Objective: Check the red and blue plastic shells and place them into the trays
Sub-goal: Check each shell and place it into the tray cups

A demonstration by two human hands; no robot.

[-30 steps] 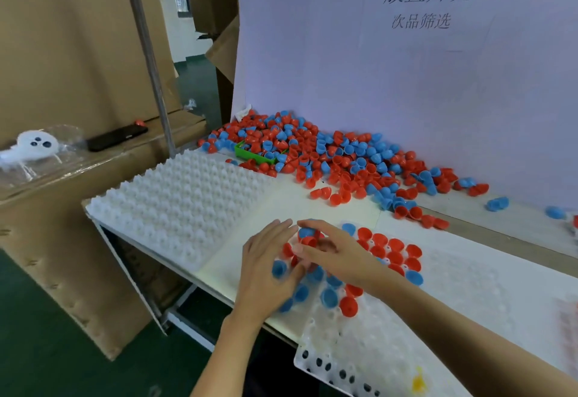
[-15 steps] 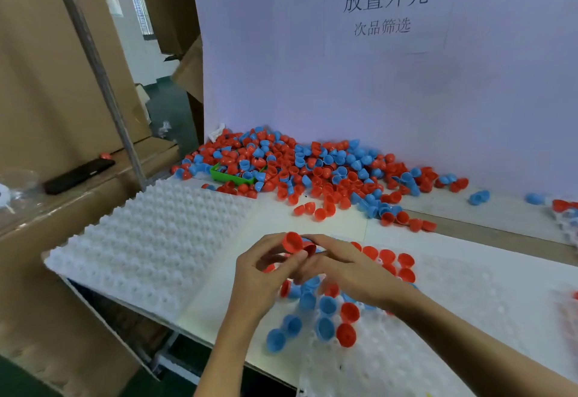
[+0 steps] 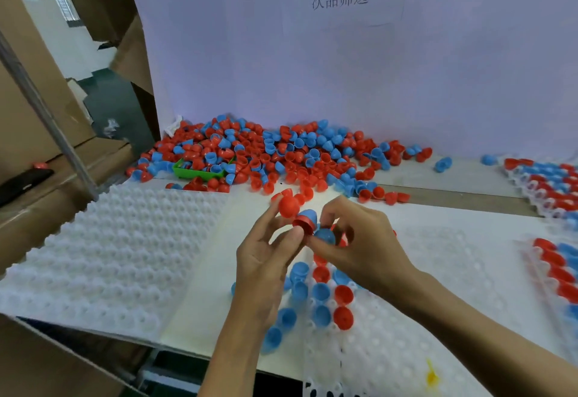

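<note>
Bench (image 3: 200, 274): white top; near edge runs diagonally from lower left toward bottom centre, with dark floor below. Bare strip of bench top between the two near trays, partly covered by the left forearm.

Left tray (image 3: 103, 256): white, dimpled, no shells seated, near the bench's left edge. Centre tray (image 3: 391, 362): white, directly below both hands; a block of red and blue shells (image 3: 322, 295) seated in its far-left pockets, remaining pockets vacant. Right tray (image 3: 556, 271): cut off by the frame edge, rows of red and blue shells seated. A further filled tray (image 3: 544, 184) at far right.

Left hand (image 3: 266, 265): raised above the centre tray, thumb and fingers (image 3: 283, 224) pinching a red shell (image 3: 288, 206), dome facing the camera. Right hand (image 3: 359, 240): just beside the left, fingers curled round a blue shell (image 3: 325, 236). Between both hands, a blue shell nested in a red shell (image 3: 306, 220), axis tilted up and left; holding hand not discernible.

Loose pile of shells (image 3: 281, 155): spread along the back of the bench against a white backboard (image 3: 312, 68) carrying a printed sheet. Green bin (image 3: 200, 171) half buried in the pile's left part.

Surroundings: cardboard cartons (image 3: 31, 115) and a slanted metal pole (image 3: 47, 121) at left; a dark flat object (image 3: 22, 182) on a carton.
</note>
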